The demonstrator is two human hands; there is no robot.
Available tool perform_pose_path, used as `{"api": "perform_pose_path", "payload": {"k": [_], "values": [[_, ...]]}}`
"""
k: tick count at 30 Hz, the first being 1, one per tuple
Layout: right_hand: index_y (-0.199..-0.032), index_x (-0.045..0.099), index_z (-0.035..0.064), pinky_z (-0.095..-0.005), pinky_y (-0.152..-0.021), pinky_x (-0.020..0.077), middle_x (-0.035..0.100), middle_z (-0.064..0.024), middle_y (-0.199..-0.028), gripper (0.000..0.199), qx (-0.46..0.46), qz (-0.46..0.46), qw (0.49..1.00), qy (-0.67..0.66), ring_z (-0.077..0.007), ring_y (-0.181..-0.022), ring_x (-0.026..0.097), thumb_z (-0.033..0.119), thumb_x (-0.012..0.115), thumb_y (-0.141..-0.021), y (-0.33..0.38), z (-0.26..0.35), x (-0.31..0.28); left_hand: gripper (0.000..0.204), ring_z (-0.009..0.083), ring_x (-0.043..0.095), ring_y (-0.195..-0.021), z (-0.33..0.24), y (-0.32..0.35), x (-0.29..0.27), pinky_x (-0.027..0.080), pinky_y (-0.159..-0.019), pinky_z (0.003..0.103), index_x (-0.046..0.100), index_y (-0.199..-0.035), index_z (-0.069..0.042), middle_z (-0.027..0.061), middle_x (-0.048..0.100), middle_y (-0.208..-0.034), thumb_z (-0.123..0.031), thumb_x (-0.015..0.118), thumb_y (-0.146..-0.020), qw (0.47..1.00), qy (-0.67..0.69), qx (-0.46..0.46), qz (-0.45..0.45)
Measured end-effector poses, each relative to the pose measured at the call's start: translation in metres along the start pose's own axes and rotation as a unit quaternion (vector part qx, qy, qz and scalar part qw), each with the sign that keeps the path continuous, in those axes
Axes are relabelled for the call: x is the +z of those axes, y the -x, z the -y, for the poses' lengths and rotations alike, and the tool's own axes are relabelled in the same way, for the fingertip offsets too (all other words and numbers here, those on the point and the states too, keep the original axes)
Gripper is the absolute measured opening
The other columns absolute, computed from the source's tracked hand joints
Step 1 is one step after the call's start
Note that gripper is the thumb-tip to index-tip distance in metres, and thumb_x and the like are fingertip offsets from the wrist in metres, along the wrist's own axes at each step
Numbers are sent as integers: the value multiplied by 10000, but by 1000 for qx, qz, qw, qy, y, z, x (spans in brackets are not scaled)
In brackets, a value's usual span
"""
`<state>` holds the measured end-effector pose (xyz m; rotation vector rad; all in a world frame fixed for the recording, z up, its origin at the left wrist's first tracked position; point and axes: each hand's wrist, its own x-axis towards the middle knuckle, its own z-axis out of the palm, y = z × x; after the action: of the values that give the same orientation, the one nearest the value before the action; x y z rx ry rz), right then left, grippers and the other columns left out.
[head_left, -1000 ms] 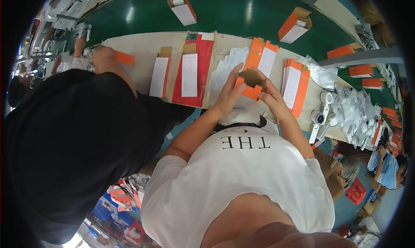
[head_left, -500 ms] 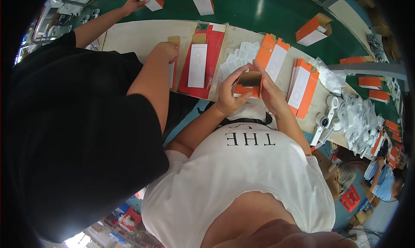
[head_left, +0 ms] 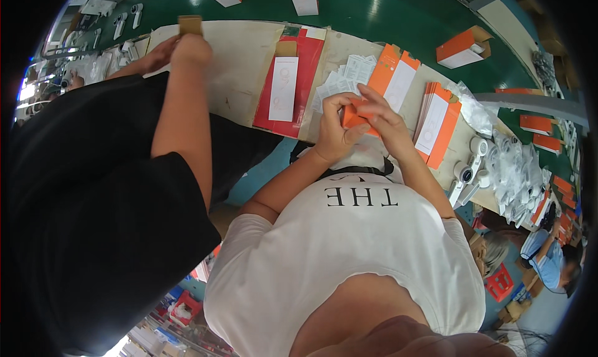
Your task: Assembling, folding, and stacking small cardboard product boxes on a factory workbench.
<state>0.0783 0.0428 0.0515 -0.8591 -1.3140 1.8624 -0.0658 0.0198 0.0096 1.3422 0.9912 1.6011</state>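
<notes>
A small orange box (head_left: pixel 352 116) sits upright between my hands, in front of my body. My left hand (head_left: pixel 336 131) is wrapped round its left side, with the thumb across the near face. My right hand (head_left: pixel 387 121) has its fingers bent over the box's top end, touching the orange flaps. The box's opening is hidden under those fingers. Just beyond my hands lie white printed leaflets (head_left: pixel 349 76) and a flat orange-and-white carton (head_left: pixel 393 76). To the right is a stack of flat orange-and-white cartons (head_left: pixel 436 123).
At my left a co-worker in black holds a box with a brown flap (head_left: pixel 190 25). A white carton (head_left: pixel 283 89) lies on a red sheet (head_left: pixel 305 64). White handheld devices (head_left: pixel 464 173) and plastic bags (head_left: pixel 514 176) crowd the right. A green belt (head_left: pixel 398 14) carries boxes.
My right hand has moved over the top of the box, and the opening that showed is now covered. The co-worker's near hand has shifted left with a box; boxes on the belt have moved right.
</notes>
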Motion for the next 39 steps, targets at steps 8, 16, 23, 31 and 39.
{"api": "perform_pose_path", "payload": {"k": [8,16,23,31,39], "values": [[-1112,568,54,-286,-902,395,491,-73,-1195,288,71,-10,995,69,-158,-1077,476,93,558,-827,-2,18,-13,675,261,519,-952,-11,-4,0,441,-807,340,420,-1012,-83,105,485,-1017,-198,849,-504,991,-92,-12,96],[-1299,403,45,-255,-941,357,482,-48,-1247,479,156,66,962,215,-129,-1123,450,73,539,-840,-14,33,-16,690,259,492,-955,-12,-2,1,419,-825,348,401,-1025,-83,118,460,-1024,-153,842,-499,978,-177,-3,108],[-1347,331,97,-288,-965,337,482,-97,-1226,501,57,113,945,301,-202,-1123,461,114,491,-873,-17,24,-20,638,276,470,-1000,-23,-11,3,418,-827,361,455,-1004,-70,116,468,-1064,-204,838,-512,967,-211,-5,141],[-1357,312,117,-296,-962,342,465,-114,-1251,518,146,143,936,286,-218,-1138,455,104,495,-873,-29,33,-24,602,283,468,-1021,-10,-5,1,418,-830,373,477,-990,-65,130,482,-1081,-227,831,-531,969,-213,2,123],[-1341,339,84,-272,-953,342,464,-78,-1274,480,161,220,946,178,-175,-1159,438,222,461,-898,-39,34,-49,637,290,473,-1028,-19,-15,-5,416,-848,374,492,-1061,-58,137,499,-1081,-236,823,-547,973,-188,-22,129]]}}
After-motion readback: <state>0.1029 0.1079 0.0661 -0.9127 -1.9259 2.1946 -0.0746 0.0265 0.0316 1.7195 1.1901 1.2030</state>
